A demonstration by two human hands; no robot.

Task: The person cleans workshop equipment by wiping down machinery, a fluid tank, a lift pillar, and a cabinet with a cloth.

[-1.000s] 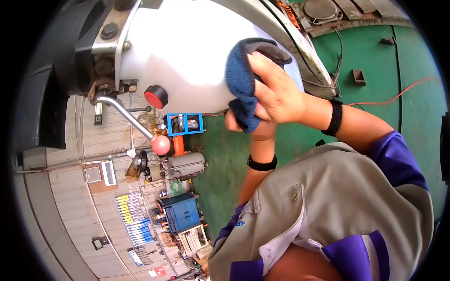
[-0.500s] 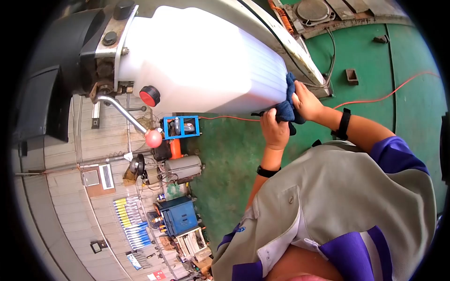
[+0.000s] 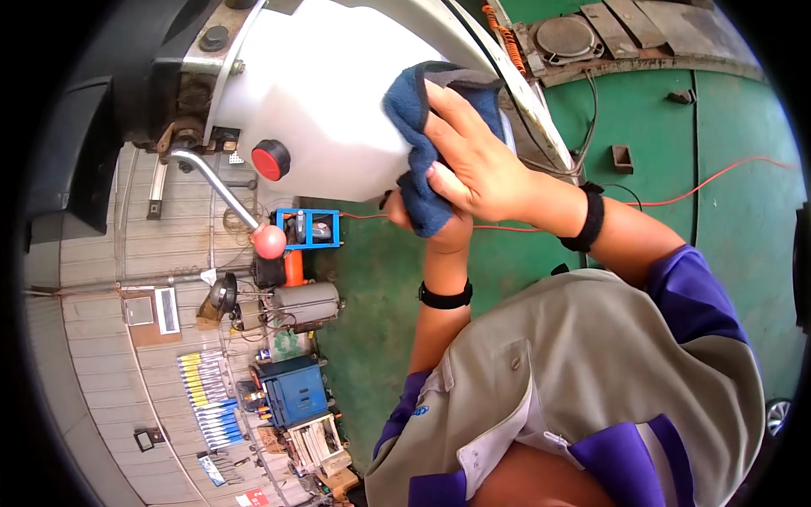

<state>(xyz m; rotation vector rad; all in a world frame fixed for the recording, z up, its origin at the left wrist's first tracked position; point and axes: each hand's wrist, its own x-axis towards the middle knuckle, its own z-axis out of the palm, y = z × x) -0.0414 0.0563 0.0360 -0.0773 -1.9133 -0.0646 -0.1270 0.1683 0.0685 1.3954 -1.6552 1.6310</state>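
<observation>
A white plastic tank (image 3: pixel 317 101) with a red-and-black cap (image 3: pixel 270 160) fills the upper middle of the view. It is fixed to a metal bracket beside a black motor-like housing (image 3: pixel 63 160). A blue cloth (image 3: pixel 432 198) with a dark edge lies over the tank's right end. My right hand (image 3: pixel 481 165) presses the cloth against the tank, its fingers stretched over it and the thumb at the cloth's lower fold. Below, my left hand (image 3: pixel 443 230) is at the tank's lower edge, gripping the hanging part of the cloth, which partly hides its fingers.
A bent metal lever with a pink-red ball knob (image 3: pixel 269 241) juts out below the bracket. A white post (image 3: pixel 528 101) runs behind the tank. Red hose (image 3: pixel 710 182) crosses the green floor (image 3: pixel 659 110). A compressor (image 3: pixel 306 306) and blue cabinet (image 3: pixel 293 395) stand by the wall.
Both hands have moved left with the cloth, from the tank's end onto its side. My right hand now lies flatter, and the cloth is spread out. The view has shifted slightly.
</observation>
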